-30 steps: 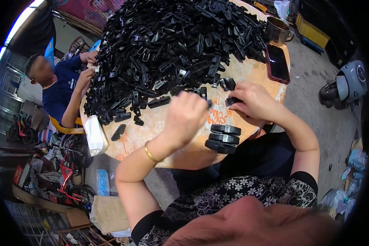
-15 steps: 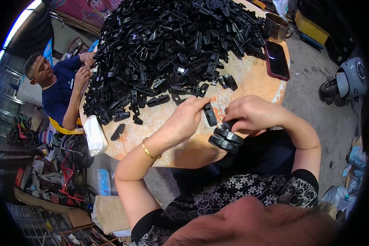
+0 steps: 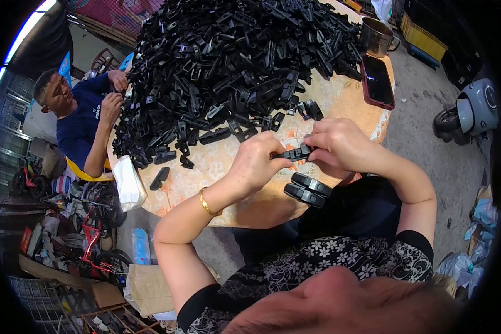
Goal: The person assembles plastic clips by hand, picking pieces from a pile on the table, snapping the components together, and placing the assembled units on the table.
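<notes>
Between my two hands is a small black plastic part, held level above the table. My left hand pinches its left end, and my right hand grips its right end with thumb and fingers. Just below them, two black oblong plastic pieces lie side by side at the table's near edge. Beyond my hands rises a large heap of similar black plastic parts. A few loose ones, such as a dark piece, lie at the heap's near right edge.
On the table's right side are a phone in a red case and a metal mug. A white packet sits at the left edge. A co-worker handles parts across the heap's left side. A scooter stands at right.
My right hand has moved up from the two oblong pieces to the part in my left hand. That part has turned from steep to nearly level, and both hands now hold it.
</notes>
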### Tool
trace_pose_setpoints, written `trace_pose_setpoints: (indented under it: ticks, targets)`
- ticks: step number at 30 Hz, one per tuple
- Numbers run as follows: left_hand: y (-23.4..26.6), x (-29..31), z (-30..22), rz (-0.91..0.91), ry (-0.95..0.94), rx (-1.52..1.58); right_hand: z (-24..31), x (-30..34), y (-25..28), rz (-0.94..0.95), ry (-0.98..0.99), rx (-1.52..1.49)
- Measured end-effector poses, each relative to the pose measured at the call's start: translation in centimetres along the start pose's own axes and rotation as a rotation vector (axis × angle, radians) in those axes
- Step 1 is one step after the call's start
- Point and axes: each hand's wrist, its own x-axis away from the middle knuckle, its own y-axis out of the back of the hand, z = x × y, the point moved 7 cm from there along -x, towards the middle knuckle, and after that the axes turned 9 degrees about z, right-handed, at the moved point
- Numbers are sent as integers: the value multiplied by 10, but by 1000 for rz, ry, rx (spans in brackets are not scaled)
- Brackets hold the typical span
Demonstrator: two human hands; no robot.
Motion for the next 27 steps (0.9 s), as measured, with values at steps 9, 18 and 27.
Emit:
trace_pose_setpoints:
  ticks: [9,18,27]
  targets:
    - [3,0,-9,83,-200,-62,5,-11,-13,39,185,-209]
    - [82,10,55,-37,291,-686,-52,-11,7,-181,-289,198]
    - [64,13,5,-311,60,-429,-60,-5,12,-157,-351,-71]
